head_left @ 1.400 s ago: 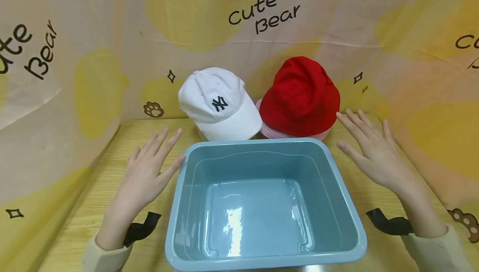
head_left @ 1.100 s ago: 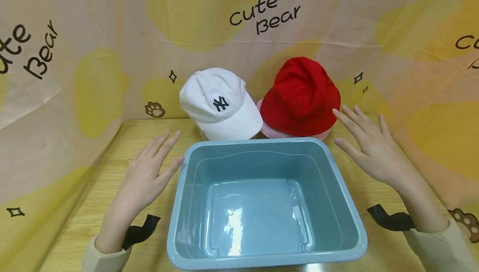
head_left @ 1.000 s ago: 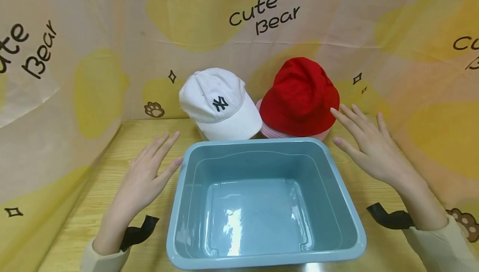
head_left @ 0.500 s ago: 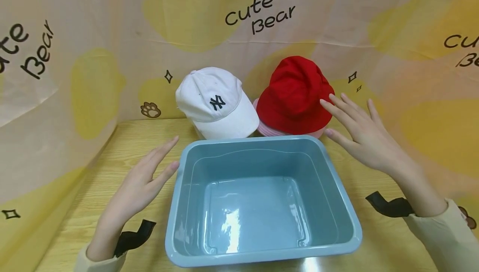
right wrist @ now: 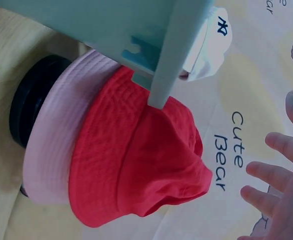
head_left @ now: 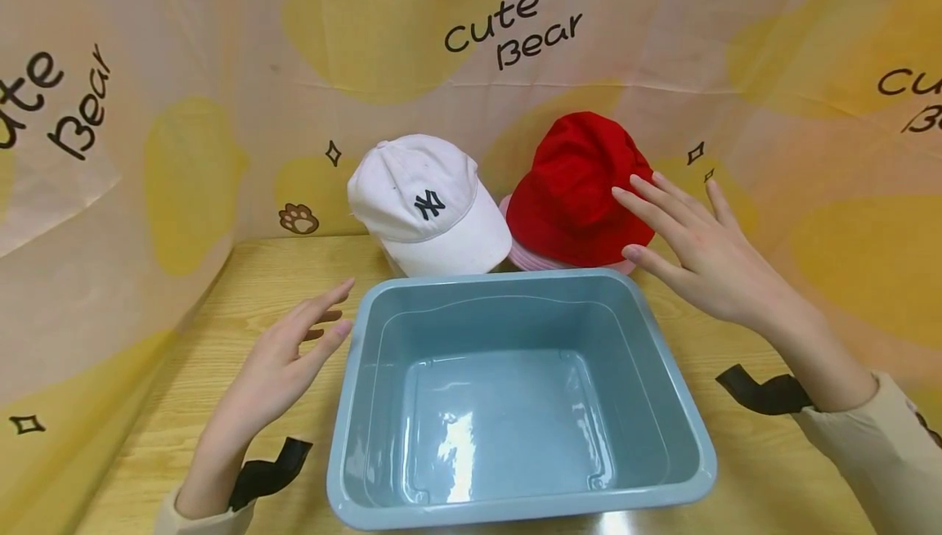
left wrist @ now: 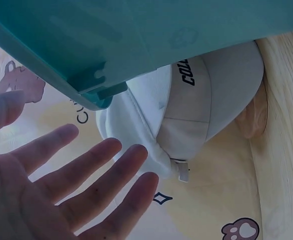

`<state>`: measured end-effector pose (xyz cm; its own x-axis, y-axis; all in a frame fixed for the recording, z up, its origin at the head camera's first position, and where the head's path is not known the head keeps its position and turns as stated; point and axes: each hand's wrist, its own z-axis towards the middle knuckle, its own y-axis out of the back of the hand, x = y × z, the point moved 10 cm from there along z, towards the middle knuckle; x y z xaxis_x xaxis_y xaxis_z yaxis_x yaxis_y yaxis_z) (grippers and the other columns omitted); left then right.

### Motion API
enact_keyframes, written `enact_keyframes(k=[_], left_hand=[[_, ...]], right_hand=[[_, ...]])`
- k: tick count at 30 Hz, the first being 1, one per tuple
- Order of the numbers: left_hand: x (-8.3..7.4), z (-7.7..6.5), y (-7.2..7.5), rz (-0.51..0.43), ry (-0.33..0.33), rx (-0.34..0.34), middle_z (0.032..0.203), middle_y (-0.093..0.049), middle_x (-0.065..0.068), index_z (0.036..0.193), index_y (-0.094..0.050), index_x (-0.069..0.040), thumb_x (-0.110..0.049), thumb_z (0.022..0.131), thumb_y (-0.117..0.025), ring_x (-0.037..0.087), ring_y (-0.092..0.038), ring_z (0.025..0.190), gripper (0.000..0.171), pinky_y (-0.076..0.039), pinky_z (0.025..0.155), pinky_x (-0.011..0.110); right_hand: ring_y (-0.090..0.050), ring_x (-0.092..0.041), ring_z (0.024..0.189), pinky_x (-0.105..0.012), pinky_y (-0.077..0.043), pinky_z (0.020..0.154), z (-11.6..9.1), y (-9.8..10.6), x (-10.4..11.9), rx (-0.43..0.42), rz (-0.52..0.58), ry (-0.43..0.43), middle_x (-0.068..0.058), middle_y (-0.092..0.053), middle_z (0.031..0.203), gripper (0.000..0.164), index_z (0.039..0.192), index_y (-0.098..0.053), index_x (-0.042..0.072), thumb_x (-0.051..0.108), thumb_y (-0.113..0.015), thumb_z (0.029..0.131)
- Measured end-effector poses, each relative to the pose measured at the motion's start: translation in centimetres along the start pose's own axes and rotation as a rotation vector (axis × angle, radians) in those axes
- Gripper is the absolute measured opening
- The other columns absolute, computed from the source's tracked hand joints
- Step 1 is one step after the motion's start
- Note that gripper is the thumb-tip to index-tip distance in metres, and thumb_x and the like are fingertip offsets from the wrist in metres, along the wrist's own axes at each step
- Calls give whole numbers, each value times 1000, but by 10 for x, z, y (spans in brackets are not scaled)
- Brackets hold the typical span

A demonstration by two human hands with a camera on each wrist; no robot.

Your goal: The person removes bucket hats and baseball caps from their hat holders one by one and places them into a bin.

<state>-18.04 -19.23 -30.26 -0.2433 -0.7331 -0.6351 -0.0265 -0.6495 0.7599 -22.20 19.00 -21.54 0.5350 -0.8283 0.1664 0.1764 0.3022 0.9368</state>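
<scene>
My left hand (head_left: 268,375) hovers beside the left rim of a blue plastic basin (head_left: 518,504), fingers loosely bent and holding nothing. My right hand (head_left: 717,269) is raised before the right side of a red bucket hat (head_left: 581,183); the right wrist view shows its fingers apart from the hat. Under the red hat sits a pink bucket hat (right wrist: 51,150). A white baseball cap (head_left: 412,183) with a dark NY logo stands behind the basin on the left. Beneath it, the left wrist view shows a greyish cap (left wrist: 186,107) with dark lettering.
The caps rest on a round wooden base (left wrist: 256,115), the bucket hats on a black base (right wrist: 34,95). A yellow patterned cloth (head_left: 331,36) hangs behind and at both sides of the wooden table (head_left: 199,339).
The right hand has moved left and upward, now overlapping the red hat in the head view. The left hand has sunk slightly and turned, its fingers bending more. Hats and basin stay put.
</scene>
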Motion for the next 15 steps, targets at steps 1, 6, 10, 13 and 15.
enact_keyframes(k=[1,6,10,13,15], left_hand=[[0,0,0,-4,0,-1,148,-45,5,148,-34,-35,-41,101,-46,31,-54,122,49,-49,91,58],[-2,1,-1,-24,-21,-13,146,-48,5,146,-39,-29,-37,101,-47,29,-57,120,46,-50,93,53],[-4,2,-1,-43,-42,-25,143,-52,5,145,-43,-26,-33,101,-49,27,-60,116,45,-51,94,48],[-3,2,-2,-57,-40,-28,141,-54,5,144,-44,-25,-31,101,-49,27,-62,114,44,-51,93,42],[-1,3,-2,-69,-36,-31,140,-55,5,143,-45,-23,-31,101,-49,26,-63,113,43,-51,92,36]], right_hand=[[-12,-29,150,-60,13,118,1,1,1,0,-4,3,-5,-22,161,68,153,-22,30,40,-56,95],[-14,-30,150,-59,14,118,8,4,7,0,-19,22,-7,-24,160,67,153,-23,30,40,-56,95],[-13,-29,150,-58,14,119,14,6,13,1,-36,38,-8,-25,160,68,153,-23,31,39,-57,95],[-13,-28,150,-58,12,119,19,7,18,-1,-45,52,-8,-25,159,69,153,-23,30,37,-58,94],[-14,-29,150,-59,11,119,22,8,20,-2,-45,58,-8,-25,160,69,153,-23,30,36,-59,94]])
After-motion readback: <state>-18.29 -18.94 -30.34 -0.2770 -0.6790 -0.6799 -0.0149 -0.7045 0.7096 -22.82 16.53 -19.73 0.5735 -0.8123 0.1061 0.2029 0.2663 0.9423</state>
